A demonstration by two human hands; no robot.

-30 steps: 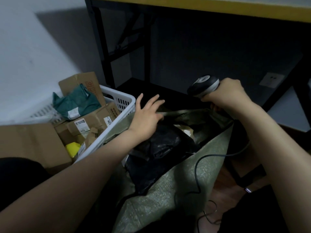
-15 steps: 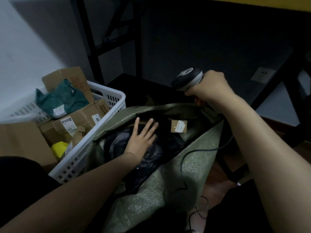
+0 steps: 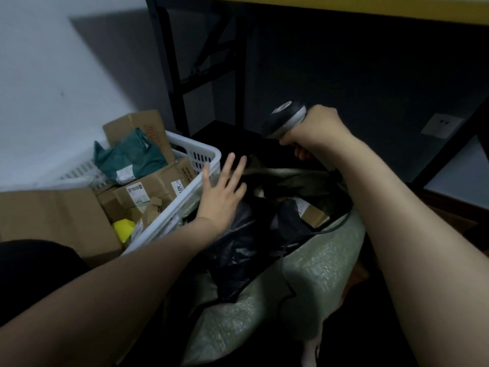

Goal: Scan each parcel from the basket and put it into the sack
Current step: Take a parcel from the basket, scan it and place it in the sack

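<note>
A white plastic basket (image 3: pixel 203 152) at the left holds several parcels: a teal mailer bag (image 3: pixel 129 157), brown cartons (image 3: pixel 148 190) with labels and a yellow item (image 3: pixel 123 229). A green woven sack (image 3: pixel 315 263) stands open to its right, with black plastic bags (image 3: pixel 246 234) and a small brown box (image 3: pixel 312 214) inside. My left hand (image 3: pixel 222 194) hovers empty with fingers spread, between the basket rim and the sack mouth. My right hand (image 3: pixel 315 131) grips a handheld barcode scanner (image 3: pixel 285 117) above the sack's far edge; its cable runs down over the sack.
A large flat cardboard box (image 3: pixel 53 218) lies at the left by the basket. Black table legs (image 3: pixel 174 83) and a yellow-edged tabletop (image 3: pixel 344 6) stand behind. A wall socket (image 3: pixel 440 125) is at the right.
My left hand has lifted off the black bags in the sack and moved up and left toward the basket rim. The right hand still holds the scanner in about the same place.
</note>
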